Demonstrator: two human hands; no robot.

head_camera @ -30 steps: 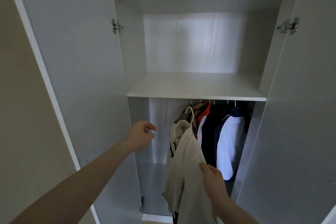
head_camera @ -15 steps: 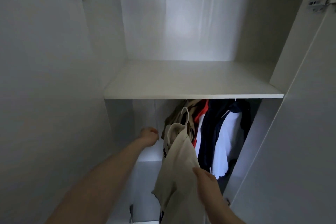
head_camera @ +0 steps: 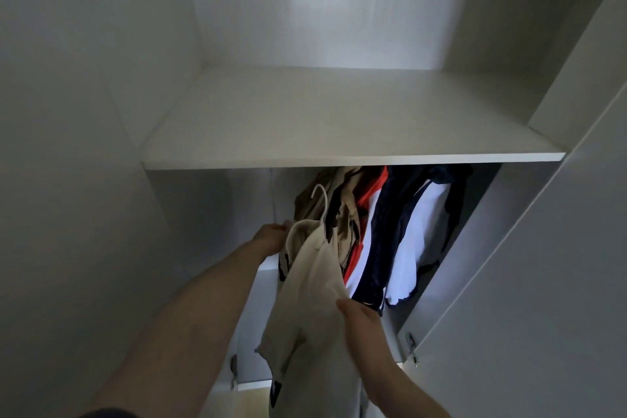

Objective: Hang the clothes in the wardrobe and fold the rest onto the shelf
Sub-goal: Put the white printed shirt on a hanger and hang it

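We hold a cream cotton garment (head_camera: 315,285) on a white plastic hanger (head_camera: 321,200) inside the open white wardrobe (head_camera: 84,112), below its bare white shelf (head_camera: 339,125). Our left hand (head_camera: 271,239) grasps the garment's neck end just under the hook, fingers curled round it. Our right hand (head_camera: 361,319) grips the cloth lower down, thumb pressed on the fabric. Just behind hang the khaki, red, navy and white clothes (head_camera: 390,231), packed close together.
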